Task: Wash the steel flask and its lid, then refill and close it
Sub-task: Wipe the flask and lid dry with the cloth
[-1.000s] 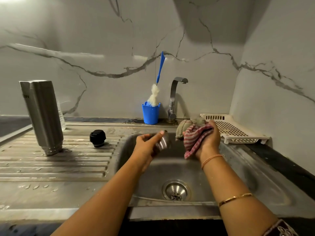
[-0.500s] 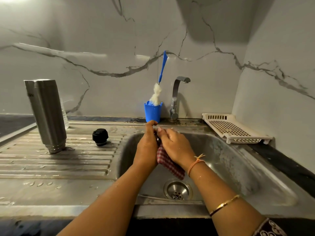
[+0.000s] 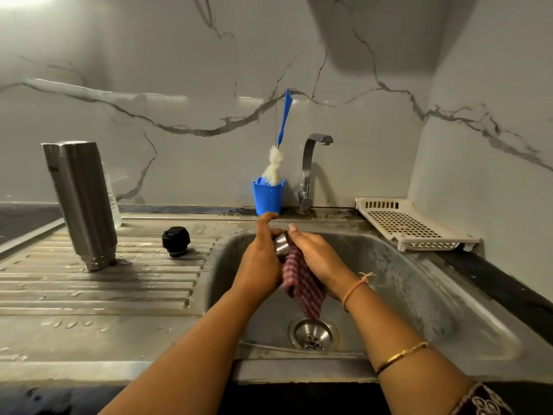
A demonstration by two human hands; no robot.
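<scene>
Your left hand (image 3: pixel 259 265) gripped small steel cap (image 3: pixel 282 245), right hand (image 3: pixel 317 255) red checked cloth (image 3: pixel 303 292); upended steel flask (image 3: pixel 80 202) awaited refill.

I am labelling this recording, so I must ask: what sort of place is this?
Probably a home kitchen washing-up corner: a steel sink with a tap behind it, a ribbed drainboard where the steel flask stands upside down, and a bottle brush in a blue cup.
</scene>
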